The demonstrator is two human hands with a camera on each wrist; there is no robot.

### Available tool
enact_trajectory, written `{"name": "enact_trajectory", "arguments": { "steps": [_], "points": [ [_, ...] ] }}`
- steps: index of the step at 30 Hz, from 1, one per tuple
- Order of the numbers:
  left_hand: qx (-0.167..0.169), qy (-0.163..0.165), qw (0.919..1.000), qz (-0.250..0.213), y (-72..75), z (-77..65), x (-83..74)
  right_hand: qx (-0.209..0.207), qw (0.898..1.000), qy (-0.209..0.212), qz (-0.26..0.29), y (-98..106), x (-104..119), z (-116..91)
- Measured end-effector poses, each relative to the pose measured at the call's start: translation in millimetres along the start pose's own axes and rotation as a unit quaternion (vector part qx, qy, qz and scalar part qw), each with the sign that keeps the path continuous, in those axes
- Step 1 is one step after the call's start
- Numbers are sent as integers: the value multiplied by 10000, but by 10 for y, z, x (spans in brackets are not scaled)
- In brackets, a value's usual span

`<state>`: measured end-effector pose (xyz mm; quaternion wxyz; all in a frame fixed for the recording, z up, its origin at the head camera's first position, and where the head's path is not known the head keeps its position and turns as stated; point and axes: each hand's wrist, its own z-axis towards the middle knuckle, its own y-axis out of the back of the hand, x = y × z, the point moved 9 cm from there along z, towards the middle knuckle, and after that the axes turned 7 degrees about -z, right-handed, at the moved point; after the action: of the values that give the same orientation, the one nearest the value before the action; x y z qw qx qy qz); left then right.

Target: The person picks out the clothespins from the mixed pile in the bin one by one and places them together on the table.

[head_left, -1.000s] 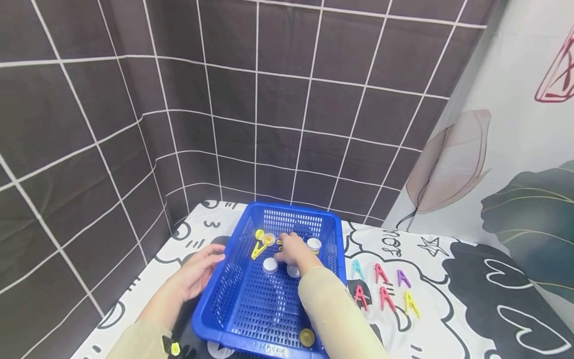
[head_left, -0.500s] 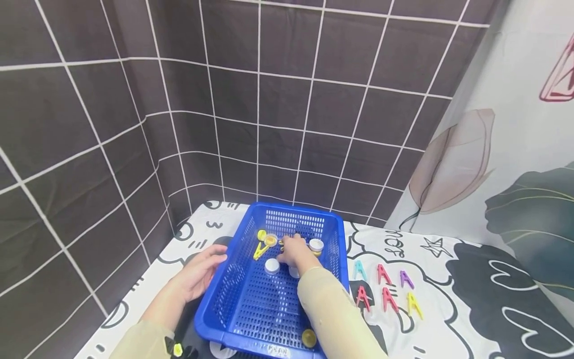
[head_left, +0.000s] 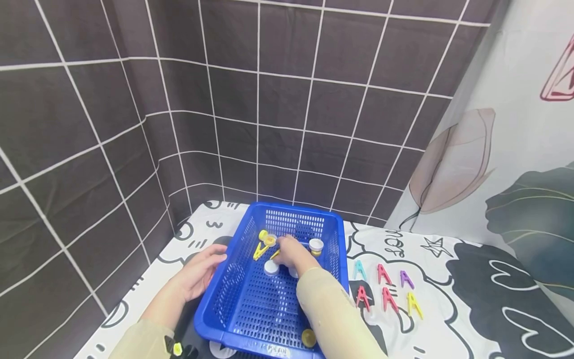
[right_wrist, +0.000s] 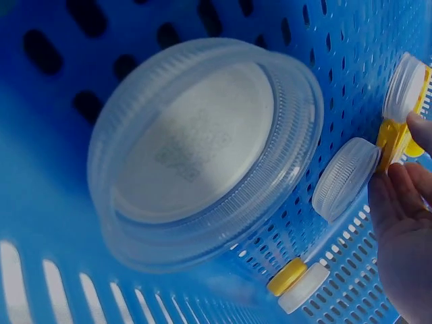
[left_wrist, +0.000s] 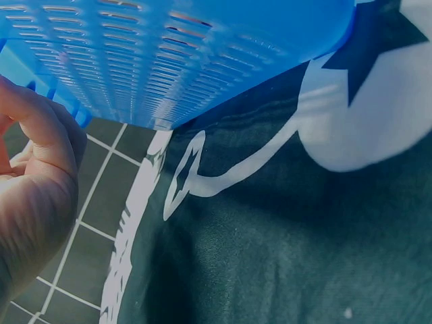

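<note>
A blue perforated basket (head_left: 242, 319) stands on the patterned cloth. My right hand (head_left: 291, 252) reaches inside and pinches a yellow clothespin (right_wrist: 388, 143), partly hidden by the fingers. Close by lies another yellow clothespin (head_left: 259, 251), below a round yellow cap (head_left: 263, 234) and a clear-rimmed cap (head_left: 271, 240). A white cap (head_left: 271, 268) sits just left of the right hand, and a white-and-yellow stack of caps (head_left: 316, 245) to its right. My left hand (head_left: 197, 271) is at the basket's left rim, fingers loosely bent; whether it touches is unclear.
Several coloured clothespins, among them a purple one (head_left: 406, 279) and a teal one (head_left: 359, 269), lie on the cloth right of the basket. A yellow cap (head_left: 308, 338) is near the basket's front. A dark grid-patterned backdrop (head_left: 233, 124) rises behind.
My right hand has shifted slightly left and toward me inside the basket, with a yellow clothespin now showing at its fingertips. My left hand has stayed at the rim.
</note>
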<state>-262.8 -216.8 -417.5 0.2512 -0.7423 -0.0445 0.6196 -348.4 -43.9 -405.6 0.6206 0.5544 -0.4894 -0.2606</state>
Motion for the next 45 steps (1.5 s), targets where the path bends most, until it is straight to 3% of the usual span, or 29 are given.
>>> {"name": "enact_trajectory", "arguments": {
  "steps": [8,21,37,45],
  "points": [
    [-13,29,10000,-57,-1,-2,12,-27,10000,50,-65,-3,-74,2],
    [11,44,10000,-42,7,5,6,296,9993,-218,11,-73,-159,37],
    [6,52,9999,-89,3,-13,19,297,9990,-179,-286,-119,-117,21],
    [-24,22,10000,-51,16,12,7,276,9990,-207,-276,4,-113,18]
  ]
}}
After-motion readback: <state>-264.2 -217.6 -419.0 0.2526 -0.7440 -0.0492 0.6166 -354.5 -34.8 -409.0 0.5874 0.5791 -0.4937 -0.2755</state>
